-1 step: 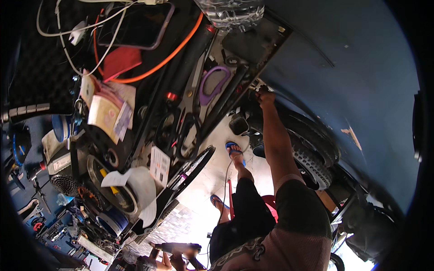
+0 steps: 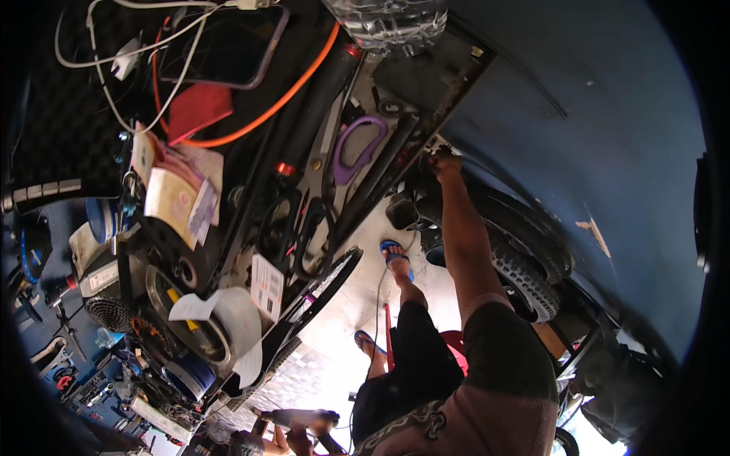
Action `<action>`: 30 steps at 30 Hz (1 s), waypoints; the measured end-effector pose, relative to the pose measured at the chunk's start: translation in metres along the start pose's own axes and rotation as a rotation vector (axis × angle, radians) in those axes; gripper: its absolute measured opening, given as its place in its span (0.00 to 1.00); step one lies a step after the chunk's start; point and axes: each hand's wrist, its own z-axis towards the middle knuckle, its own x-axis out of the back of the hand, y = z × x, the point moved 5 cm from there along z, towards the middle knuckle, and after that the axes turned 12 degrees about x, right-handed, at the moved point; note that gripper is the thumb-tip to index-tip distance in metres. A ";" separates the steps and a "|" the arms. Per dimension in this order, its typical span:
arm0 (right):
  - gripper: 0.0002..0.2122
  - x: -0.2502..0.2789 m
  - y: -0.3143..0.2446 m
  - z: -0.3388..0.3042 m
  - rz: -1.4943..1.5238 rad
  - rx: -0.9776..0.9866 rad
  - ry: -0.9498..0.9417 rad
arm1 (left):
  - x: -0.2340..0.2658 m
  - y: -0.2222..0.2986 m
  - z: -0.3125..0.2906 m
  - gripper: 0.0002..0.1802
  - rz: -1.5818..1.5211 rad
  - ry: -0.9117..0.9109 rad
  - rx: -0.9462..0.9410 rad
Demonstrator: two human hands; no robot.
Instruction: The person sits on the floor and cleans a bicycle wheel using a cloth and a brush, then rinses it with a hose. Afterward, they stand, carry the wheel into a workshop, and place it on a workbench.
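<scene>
My right arm stretches away from me, and my right hand [image 2: 445, 163] is at the far end of the workbench's edge. Its fingers are curled closed against something small and dark there, too shaded to name. Close to that hand, long dark tubes [image 2: 395, 148] lie along the bench edge, with purple-handled scissors [image 2: 360, 150] to their left. Just below it are a dark squarish thing [image 2: 401, 210] and black bicycle tyres [image 2: 525, 283]. My left hand does not show.
On the bench lie a phone [image 2: 236, 49], an orange cable [image 2: 308, 76], banknotes [image 2: 171, 195], black-handled scissors [image 2: 315, 235] and a white paper roll [image 2: 239, 327]. A blue wall [image 2: 593, 144] bounds the right. Part of another person [image 2: 251, 441] shows at the lower edge.
My view has shifted slightly, so the bench things sit a little lower and further left. My right hand stays in the same place, still curled closed.
</scene>
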 end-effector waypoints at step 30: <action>0.09 0.007 0.043 0.073 0.349 0.592 -0.163 | -0.078 -0.029 -0.016 0.16 0.063 -0.150 0.102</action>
